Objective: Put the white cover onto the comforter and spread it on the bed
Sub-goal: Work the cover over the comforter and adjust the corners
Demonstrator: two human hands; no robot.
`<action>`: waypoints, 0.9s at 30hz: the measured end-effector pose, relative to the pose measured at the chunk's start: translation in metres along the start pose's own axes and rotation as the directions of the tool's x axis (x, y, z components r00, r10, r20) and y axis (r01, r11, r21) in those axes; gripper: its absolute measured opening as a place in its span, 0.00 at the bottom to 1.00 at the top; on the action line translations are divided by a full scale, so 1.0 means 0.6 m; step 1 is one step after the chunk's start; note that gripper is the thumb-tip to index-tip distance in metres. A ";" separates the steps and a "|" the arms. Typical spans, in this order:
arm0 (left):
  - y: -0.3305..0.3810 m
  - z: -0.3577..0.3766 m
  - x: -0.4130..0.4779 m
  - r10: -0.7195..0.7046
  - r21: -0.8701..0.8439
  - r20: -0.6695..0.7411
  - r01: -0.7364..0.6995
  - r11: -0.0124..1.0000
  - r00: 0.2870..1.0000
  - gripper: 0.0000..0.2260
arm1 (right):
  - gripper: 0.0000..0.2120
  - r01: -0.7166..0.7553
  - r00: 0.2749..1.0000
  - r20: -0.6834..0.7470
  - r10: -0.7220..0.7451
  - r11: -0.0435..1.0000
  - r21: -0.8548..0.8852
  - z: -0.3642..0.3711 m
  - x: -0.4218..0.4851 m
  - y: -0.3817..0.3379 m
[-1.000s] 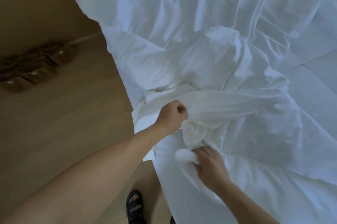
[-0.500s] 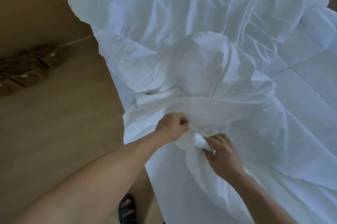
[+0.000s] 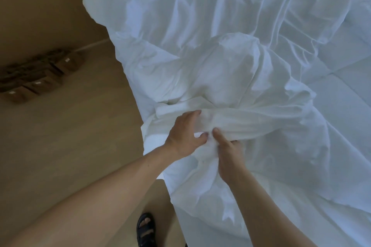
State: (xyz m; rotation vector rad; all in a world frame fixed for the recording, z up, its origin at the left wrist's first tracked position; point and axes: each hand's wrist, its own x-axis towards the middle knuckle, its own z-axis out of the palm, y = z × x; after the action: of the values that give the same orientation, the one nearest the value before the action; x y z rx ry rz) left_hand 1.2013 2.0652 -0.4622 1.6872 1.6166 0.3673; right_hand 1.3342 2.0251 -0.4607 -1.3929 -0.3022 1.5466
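A crumpled white cover (image 3: 230, 49) lies in folds over most of the bed, with a rounded bulge at its middle. A quilted white surface (image 3: 345, 110), the comforter or the bed, shows at the right. Near the bed's left edge a bunched band of the cover runs sideways. My left hand (image 3: 185, 134) lies on that band with fingers spread, thumb and fingers pinching the cloth. My right hand (image 3: 228, 150) is right beside it, thumb up, gripping the gathered cloth below the band. The two thumbs nearly touch.
Wooden floor (image 3: 66, 146) lies left of the bed. Dark brown boxes (image 3: 40, 80) sit in a row against the wall at the left. My foot in a black sandal (image 3: 146, 228) stands by the bed's edge.
My left hand has loosened from a fist into spread fingers on the band. My right hand has moved up and left along the cloth until it sits beside the left one.
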 end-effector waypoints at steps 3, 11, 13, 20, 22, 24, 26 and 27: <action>0.026 -0.050 0.012 0.005 -0.096 0.148 0.010 0.995 0.989 0.23 | 0.09 0.122 0.990 0.082 -0.112 0.984 -0.133 0.020 -0.050 -0.018; 0.121 -0.095 -0.009 -0.048 -0.140 0.547 0.148 0.979 0.836 0.24 | 0.14 0.261 0.954 0.261 -0.147 0.836 -0.482 0.017 -0.147 -0.018; 0.135 -0.074 -0.021 -0.053 -0.025 0.590 0.084 0.996 0.805 0.17 | 0.08 0.283 0.959 0.210 -0.191 0.601 -0.748 0.021 -0.155 -0.013; 0.194 -0.069 -0.019 0.280 0.243 0.311 -0.361 0.900 0.908 0.24 | 0.30 0.123 0.989 0.074 -0.131 0.412 -0.903 -0.001 -0.170 -0.033; 0.206 -0.066 -0.020 0.411 0.311 0.307 -0.499 0.809 0.858 0.24 | 0.30 0.086 0.996 0.077 -0.043 0.281 -0.956 -0.006 -0.155 -0.034; 0.197 -0.062 -0.019 0.465 0.239 0.264 -0.524 0.817 0.845 0.24 | 0.22 0.098 0.992 0.114 0.050 0.254 -0.962 -0.007 -0.142 -0.047; 0.171 -0.064 -0.015 0.380 0.028 0.172 -0.390 0.921 0.909 0.22 | 0.14 0.156 0.973 0.195 0.126 0.268 -0.951 -0.009 -0.140 -0.053; 0.157 -0.065 -0.017 0.291 -0.117 0.147 -0.275 0.954 0.945 0.19 | 0.12 0.181 0.963 0.224 0.149 0.256 -0.949 -0.010 -0.143 -0.051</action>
State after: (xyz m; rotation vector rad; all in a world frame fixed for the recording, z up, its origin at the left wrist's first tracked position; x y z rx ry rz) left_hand 1.2419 2.0761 -0.3686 1.8294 1.2212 0.4290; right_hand 1.3413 1.9704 -0.3881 -2.0509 -1.7295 1.5306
